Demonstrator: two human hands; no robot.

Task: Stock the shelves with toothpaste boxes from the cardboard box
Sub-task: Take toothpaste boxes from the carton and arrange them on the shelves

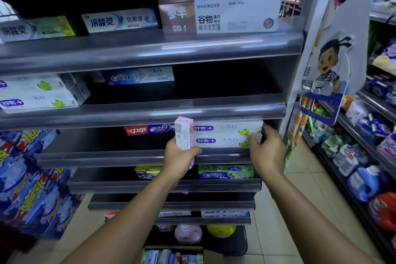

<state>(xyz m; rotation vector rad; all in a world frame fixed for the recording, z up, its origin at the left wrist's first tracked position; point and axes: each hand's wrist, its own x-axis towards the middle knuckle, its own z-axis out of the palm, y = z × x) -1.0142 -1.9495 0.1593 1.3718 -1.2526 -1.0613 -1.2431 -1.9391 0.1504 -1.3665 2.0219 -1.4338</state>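
The upright box [183,133] is coloured pale pink and white, with a dark barcode printed on its side. The stacked boxes [225,135] just right of it are printed white with blue logos and green fruit. Farther left, a third box [147,130] is banded red and blue. The shelf edges [150,49] are finished grey.

A cartoon-figure sign [331,64] hangs at right, with blue detergent jugs [364,182] and a red jug [383,210] lower right.
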